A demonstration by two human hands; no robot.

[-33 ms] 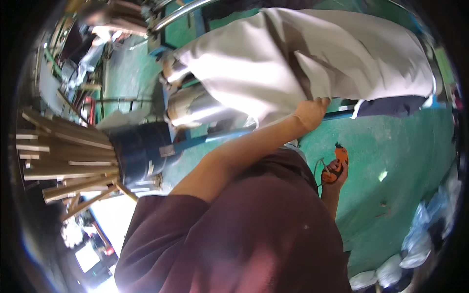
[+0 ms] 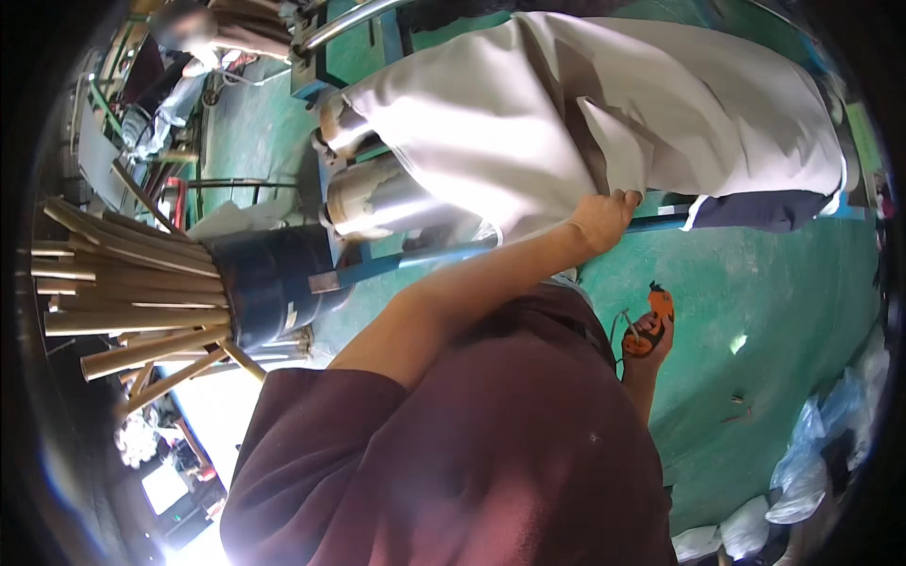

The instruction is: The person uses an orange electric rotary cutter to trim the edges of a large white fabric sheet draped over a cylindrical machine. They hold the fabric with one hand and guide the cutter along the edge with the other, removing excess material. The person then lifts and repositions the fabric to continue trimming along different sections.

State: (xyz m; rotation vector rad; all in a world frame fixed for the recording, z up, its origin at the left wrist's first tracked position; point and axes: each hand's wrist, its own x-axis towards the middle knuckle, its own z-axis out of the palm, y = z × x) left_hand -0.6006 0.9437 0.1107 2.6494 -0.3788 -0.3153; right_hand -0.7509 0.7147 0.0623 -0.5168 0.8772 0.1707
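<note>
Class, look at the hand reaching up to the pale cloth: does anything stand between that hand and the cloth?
Nothing visible does. The left hand already touches the pale grey-white cloth at its lower edge, fingers curled on a fold. The right hand, lower down, holds a small orange tool, apart from the cloth.

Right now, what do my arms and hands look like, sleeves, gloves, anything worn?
One arm shows clearly: a short maroon sleeve ends above the elbow, and the forearm below it is bare. Its hand wears no glove, and no watch or band shows at the wrist. The other hand peeks out lower down, also ungloved; its arm is mostly hidden behind the maroon shirt. Which is left or right I cannot tell.
</note>
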